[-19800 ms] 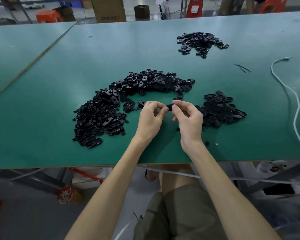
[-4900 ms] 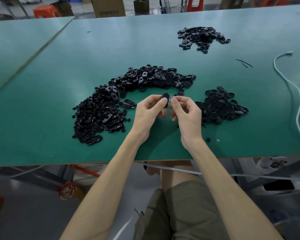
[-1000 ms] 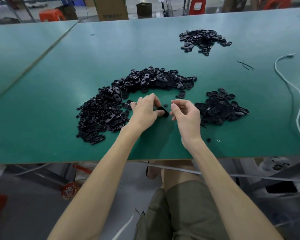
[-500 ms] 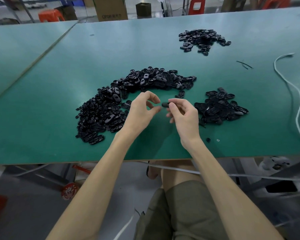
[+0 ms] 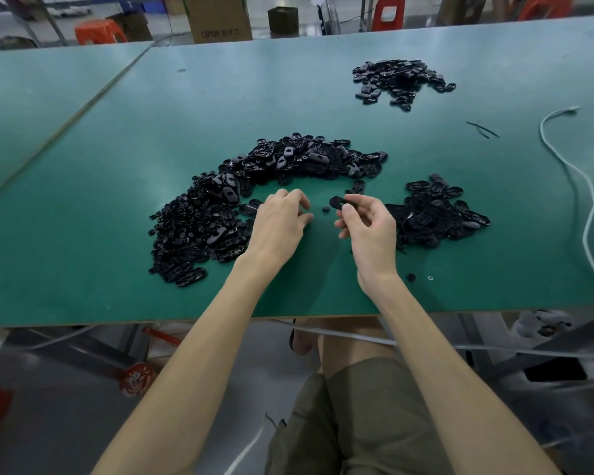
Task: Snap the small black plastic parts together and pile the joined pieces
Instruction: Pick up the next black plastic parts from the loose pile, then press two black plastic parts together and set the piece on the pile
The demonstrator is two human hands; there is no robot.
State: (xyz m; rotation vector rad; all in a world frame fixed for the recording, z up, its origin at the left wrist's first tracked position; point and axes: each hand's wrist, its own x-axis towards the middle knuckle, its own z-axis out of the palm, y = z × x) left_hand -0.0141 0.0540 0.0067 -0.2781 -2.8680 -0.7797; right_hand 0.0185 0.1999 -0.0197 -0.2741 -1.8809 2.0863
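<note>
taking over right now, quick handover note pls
Left hand: fingers curled low beside the big pile; underside hidden, can't tell if it holds anything.
Right hand: pinches one black part above the table.
A small loose piece lies between the hands.
Done: probably the smaller pile beside the right hand; a far pile sits further back.
Left: the big pile, seemingly most of the job.

Dim overhead light, soft glare on table (image 5: 117,186); edges bowed, floor perhaps blurred.
</note>
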